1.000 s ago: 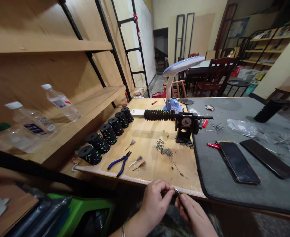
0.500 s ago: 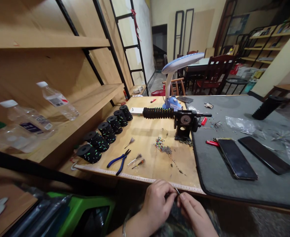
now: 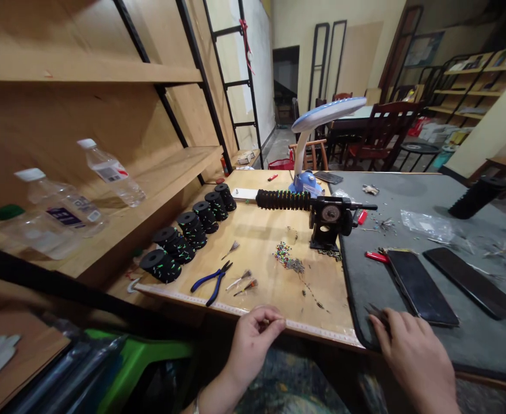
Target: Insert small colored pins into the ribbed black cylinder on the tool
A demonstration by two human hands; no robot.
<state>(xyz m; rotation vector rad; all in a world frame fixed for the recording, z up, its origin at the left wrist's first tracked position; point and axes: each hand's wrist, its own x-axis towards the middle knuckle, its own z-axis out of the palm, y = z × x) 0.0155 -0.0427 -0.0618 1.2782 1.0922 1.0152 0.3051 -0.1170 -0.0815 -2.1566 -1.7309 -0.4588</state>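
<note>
My left hand hovers at the table's front edge, thumb and fingertips pinched together; whatever lies between them is too small to make out. Over the front corner of the grey mat, my right hand is closed on a thin dark pointed tool, blurred, its kind unclear. Beyond the left hand are blue-handled pliers, small bristle-tipped pieces, a heap of coloured beads and a thin beaded line. A black winding device carries a row of black spools.
Several black foam spools line the table's left side. A blue-white lamp stands at the back. On the mat lie a phone, a dark slab, red lighter-like pieces and plastic bags. Bottles stand on the shelf.
My hands, close together before with a thin metal tool between them, are now apart. The right hand has moved right over the mat with the tool; the left has shifted slightly left.
</note>
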